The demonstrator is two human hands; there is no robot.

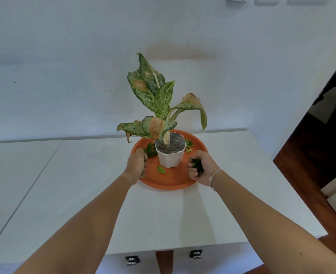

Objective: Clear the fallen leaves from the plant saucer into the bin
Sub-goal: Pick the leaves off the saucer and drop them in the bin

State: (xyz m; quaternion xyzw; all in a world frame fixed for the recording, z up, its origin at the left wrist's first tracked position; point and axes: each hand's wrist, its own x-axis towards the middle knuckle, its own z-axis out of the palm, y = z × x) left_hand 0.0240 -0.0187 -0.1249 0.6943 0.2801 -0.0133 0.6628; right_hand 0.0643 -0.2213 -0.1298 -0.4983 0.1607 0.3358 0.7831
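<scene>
An orange round saucer lies on the white tabletop with a white pot and a speckled green plant standing in its middle. My left hand rests on the saucer's left side, fingers closed on green leaves, next to a loose clump of leaves. At the right side my right hand is closed on a bunch of dark green leaves. One single leaf lies in front of the pot, and a few more leaves lie behind it to the right. No bin is in view.
The white table runs left and toward me, its front edge near the bottom with two drawer knobs. A white wall stands right behind the plant. Dark wooden floor and a doorway lie to the right.
</scene>
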